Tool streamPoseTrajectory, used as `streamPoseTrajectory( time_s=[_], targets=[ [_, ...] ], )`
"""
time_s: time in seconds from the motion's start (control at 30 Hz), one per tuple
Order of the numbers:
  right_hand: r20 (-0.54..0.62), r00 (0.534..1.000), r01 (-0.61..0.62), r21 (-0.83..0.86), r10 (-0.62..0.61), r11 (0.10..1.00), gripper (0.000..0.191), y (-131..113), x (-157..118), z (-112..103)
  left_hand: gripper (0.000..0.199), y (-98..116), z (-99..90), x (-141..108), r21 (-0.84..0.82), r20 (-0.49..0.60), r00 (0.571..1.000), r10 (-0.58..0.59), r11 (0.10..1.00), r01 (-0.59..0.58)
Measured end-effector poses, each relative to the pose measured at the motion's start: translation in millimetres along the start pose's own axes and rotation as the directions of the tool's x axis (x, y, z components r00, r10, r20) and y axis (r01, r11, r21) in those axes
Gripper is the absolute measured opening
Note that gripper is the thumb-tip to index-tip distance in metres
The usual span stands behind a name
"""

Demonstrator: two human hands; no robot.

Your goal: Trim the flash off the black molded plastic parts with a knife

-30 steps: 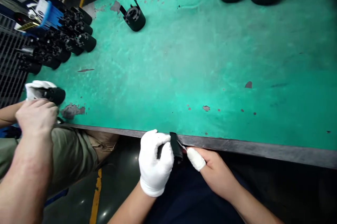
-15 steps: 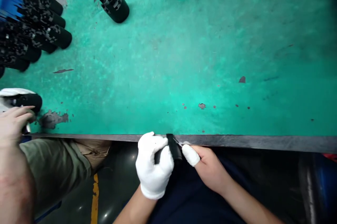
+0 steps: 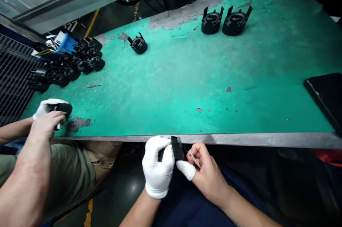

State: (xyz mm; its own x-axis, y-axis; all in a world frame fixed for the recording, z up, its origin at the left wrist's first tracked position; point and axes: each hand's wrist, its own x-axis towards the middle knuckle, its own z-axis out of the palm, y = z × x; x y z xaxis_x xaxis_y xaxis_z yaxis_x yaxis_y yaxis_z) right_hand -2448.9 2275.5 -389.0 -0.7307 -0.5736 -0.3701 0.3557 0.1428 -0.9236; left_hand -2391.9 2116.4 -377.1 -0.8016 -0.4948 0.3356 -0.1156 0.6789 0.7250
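Both of my hands work just below the near edge of the green table. Left hand, in a white glove, has its fingers curled shut around a small black part, which sits between my two hands and touches the table's dark rim. Right hand is bare except for a white wrap on the thumb; its fingers pinch a thin metal tool whose tip points at the part.

Far ahead of my fingers, two black pronged pieces stand side by side, and another single piece stands ahead and to the left. Well to the left, a co-worker's bare hand rests against a black piece held in a white-gloved hand. Beyond those lies a heap of black parts. Off to the right, a flat black tray lies at the table's end.
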Motion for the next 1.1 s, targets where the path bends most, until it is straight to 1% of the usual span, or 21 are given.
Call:
streamPoseTrajectory(
  time_s=[0.07, 0.1, 0.13, 0.2, 0.27, 0.3, 0.33, 0.37, 0.4, 0.43, 0.47, 0.5, 0.53, 0.57, 0.63, 0.7, 0.73, 0.77, 0.87, 0.93, 1.1],
  targets=[
    [0.06, 0.996, 0.06, 0.07, -0.065, 0.996, 0.048, 1.5, -5.2, -2.4, 0.015, 9.2, -4.4, -2.1, -0.003, -0.018, 1.0, 0.025, 1.0, -0.025],
    [0.079, 0.99, 0.106, 0.083, -0.112, 0.991, 0.051, 1.5, -6.7, -5.0, 0.016, 14.9, -8.1, -2.4, -0.01, -0.008, 0.999, 0.04, 0.999, -0.04],
    [0.077, 0.984, 0.157, 0.081, -0.163, 0.984, 0.049, 0.7, -7.4, -8.1, 0.021, 20.9, -12.6, -2.4, -0.042, 0.02, 0.998, 0.051, 0.998, -0.051],
    [0.032, 0.968, 0.245, 0.07, -0.247, 0.967, 0.037, -3.2, -6.5, -14.8, 0.043, 32.7, -23.2, -1.3, -0.176, 0.073, 0.995, 0.069, 0.983, -0.055],
    [0.003, 0.962, 0.272, 0.12, -0.274, 0.955, 0.031, -10.6, -3.5, -19.1, 0.064, 42.3, -32.9, 0.4, -0.328, 0.081, 0.993, 0.082, 0.943, -0.051],
    [0.017, 0.967, 0.249, 0.177, -0.255, 0.952, 0.03, -15.2, -1.6, -19.5, 0.07, 45.9, -36.5, 1.2, -0.371, 0.092, 0.993, 0.077, 0.928, -0.037],
    [0.05, 0.973, 0.205, 0.243, -0.223, 0.948, 0.028, -20.2, 0.2, -18.6, 0.076, 48.8, -38.8, 2.0, -0.385, 0.132, 0.989, 0.063, 0.923, -0.008],
    [0.097, 0.978, 0.148, 0.307, -0.185, 0.94, 0.028, -25.1, 1.8, -16.6, 0.084, 51.0, -39.9, 2.7, -0.385, 0.206, 0.978, 0.04, 0.922, 0.044],
    [0.153, 0.977, 0.086, 0.359, -0.149, 0.929, 0.028, -29.3, 3.1, -13.7, 0.094, 52.7, -39.8, 3.4, -0.375, 0.304, 0.953, 0.008, 0.92, 0.112],
    [0.205, 0.971, 0.03, 0.396, -0.12, 0.918, 0.028, -32.6, 3.9, -10.5, 0.102, 53.9, -38.8, 4.0, -0.356, 0.396, 0.918, -0.027, 0.917, 0.18],
    [0.245, 0.964, -0.012, 0.418, -0.1, 0.908, 0.028, -34.3, 4.1, -7.6, 0.105, 54.8, -37.0, 4.7, -0.33, 0.454, 0.889, -0.06, 0.916, 0.231],
    [0.263, 0.961, -0.036, 0.426, -0.086, 0.904, 0.029, -34.3, 3.5, -5.5, 0.102, 55.3, -34.7, 5.6, -0.302, 0.467, 0.88, -0.087, 0.92, 0.251],
    [0.266, 0.961, -0.046, 0.418, -0.074, 0.907, 0.03, -32.5, 2.1, -4.6, 0.095, 55.4, -32.1, 6.7, -0.264, 0.438, 0.894, -0.1, 0.936, 0.234],
    [0.251, 0.966, -0.053, 0.397, -0.053, 0.916, 0.032, -29.0, 0.0, -5.2, 0.087, 55.1, -29.2, 8.0, -0.202, 0.373, 0.923, -0.097, 0.962, 0.183],
    [0.204, 0.978, -0.102, 0.334, 0.034, 0.937, 0.039, -18.6, -5.4, -10.2, 0.075, 52.8, -22.2, 11.0, 0.005, 0.223, 0.974, -0.045, 0.999, 0.045],
    [0.186, 0.971, -0.197, 0.27, 0.15, 0.942, 0.051, -7.6, -9.6, -17.6, 0.071, 48.0, -12.8, 13.7, 0.235, 0.144, 0.989, 0.015, 0.971, -0.049],
    [0.187, 0.964, -0.231, 0.243, 0.188, 0.942, 0.054, -3.2, -10.4, -20.9, 0.069, 45.0, -7.3, 14.5, 0.32, 0.12, 0.992, 0.035, 0.945, -0.072],
    [0.192, 0.961, -0.239, 0.223, 0.198, 0.945, 0.055, 0.0, -10.0, -23.5, 0.067, 41.9, -1.8, 14.7, 0.372, 0.102, 0.993, 0.052, 0.924, -0.087],
    [0.212, 0.972, -0.14, 0.198, 0.097, 0.97, 0.045, 2.8, -2.9, -26.1, 0.063, 35.3, 12.0, 13.0, 0.399, 0.041, 0.995, 0.091, 0.912, -0.1],
    [0.211, 0.976, -0.095, 0.207, 0.05, 0.974, 0.042, 2.0, 3.8, -25.1, 0.062, 34.4, 16.9, 11.6, 0.385, 0.02, 0.996, 0.085, 0.919, -0.086],
    [0.2, 0.978, -0.097, 0.168, 0.063, 0.981, 0.04, 3.0, 11.8, -24.4, 0.063, 37.6, 20.6, 9.9, 0.392, 0.004, 0.998, 0.063, 0.918, -0.059]
  ],
)
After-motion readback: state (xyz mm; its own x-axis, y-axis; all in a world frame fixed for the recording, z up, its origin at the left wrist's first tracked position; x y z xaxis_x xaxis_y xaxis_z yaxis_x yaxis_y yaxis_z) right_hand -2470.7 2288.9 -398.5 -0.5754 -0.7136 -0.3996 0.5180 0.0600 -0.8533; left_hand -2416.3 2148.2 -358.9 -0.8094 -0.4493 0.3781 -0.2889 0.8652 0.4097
